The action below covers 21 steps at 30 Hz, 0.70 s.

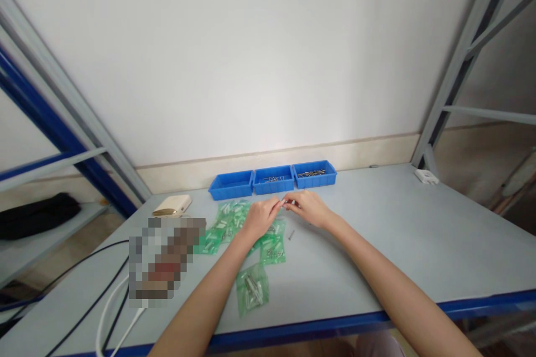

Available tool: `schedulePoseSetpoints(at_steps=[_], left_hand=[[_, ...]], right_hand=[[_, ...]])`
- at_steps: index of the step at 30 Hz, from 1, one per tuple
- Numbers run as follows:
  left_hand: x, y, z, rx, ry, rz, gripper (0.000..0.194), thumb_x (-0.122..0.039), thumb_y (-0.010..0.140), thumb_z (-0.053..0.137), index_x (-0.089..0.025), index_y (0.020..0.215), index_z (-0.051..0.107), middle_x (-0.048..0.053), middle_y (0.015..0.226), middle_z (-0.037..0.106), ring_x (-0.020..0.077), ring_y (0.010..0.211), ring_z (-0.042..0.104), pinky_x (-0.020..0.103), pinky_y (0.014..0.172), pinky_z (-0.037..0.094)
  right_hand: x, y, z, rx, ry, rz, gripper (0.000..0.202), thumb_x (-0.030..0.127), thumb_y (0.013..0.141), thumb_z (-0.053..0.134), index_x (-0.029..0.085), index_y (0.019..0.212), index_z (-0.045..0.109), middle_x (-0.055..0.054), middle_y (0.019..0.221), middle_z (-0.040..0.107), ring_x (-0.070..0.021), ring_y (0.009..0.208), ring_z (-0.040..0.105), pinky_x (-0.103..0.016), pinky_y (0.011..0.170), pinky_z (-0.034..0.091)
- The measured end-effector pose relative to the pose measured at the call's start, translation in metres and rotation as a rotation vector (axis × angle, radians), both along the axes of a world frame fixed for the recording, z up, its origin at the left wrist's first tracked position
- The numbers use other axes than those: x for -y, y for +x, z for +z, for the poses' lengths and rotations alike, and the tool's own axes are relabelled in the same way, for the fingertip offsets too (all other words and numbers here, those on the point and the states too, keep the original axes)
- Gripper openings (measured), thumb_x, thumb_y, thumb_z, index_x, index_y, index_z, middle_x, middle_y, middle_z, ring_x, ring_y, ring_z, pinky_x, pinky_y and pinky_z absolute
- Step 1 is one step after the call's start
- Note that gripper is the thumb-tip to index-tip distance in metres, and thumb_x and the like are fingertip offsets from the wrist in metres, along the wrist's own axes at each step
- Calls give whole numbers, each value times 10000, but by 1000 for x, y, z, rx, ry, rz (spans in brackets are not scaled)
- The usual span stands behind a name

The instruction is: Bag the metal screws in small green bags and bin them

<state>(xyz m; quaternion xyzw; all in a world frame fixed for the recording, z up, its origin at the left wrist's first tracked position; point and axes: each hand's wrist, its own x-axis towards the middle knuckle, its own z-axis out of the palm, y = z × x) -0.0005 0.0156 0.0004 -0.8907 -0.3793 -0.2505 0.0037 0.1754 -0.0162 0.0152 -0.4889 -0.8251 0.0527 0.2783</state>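
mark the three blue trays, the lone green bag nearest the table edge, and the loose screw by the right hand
row of three blue plastic trays [272, 184]: head view, front wall of middle tray.
green plastic bag of parts [252, 289]: head view, bag centre.
small loose metal screw [290, 234]: head view, shank.

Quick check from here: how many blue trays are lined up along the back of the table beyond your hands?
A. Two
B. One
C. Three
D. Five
C: three blue trays sit side by side at the back of the table, just beyond the left hand and right hand.
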Motion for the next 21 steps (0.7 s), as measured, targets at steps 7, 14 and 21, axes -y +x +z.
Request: schedulePoseSetpoints(at_steps=[7, 14, 21], left_hand=[[-5, -3, -3, 38, 8, 54, 514, -400, 927, 264, -159, 606, 585, 29, 585, 597, 130, 570, 519, 242, 565, 291], [-13, -10, -1, 141, -14, 257, 565, -436, 928, 232, -157, 638, 629, 44, 597, 628, 132, 559, 543, 241, 568, 302], [-13, -16, 5, 90, -6, 390, 532, -397, 934, 228, -165, 713, 653, 81, 722, 681, 167, 658, 611, 247, 580, 336]], right_hand=[[-2, 0, -9, 2, -25, 31, 262, 313, 902, 420, 202, 840, 650, -14, 763, 680, -136, 682, 594, -217, 624, 343], [-52, -7, 6, 122, 60, -262, 265, 343, 889, 426, 232, 939, 662, -47, 911, 662, -177, 826, 595, -237, 667, 380], [-71, -27, 15, 1, 102, -381, 315, 312, 853, 490, 239, 1148, 570, -68, 1063, 559, -171, 950, 550, -243, 766, 405]])
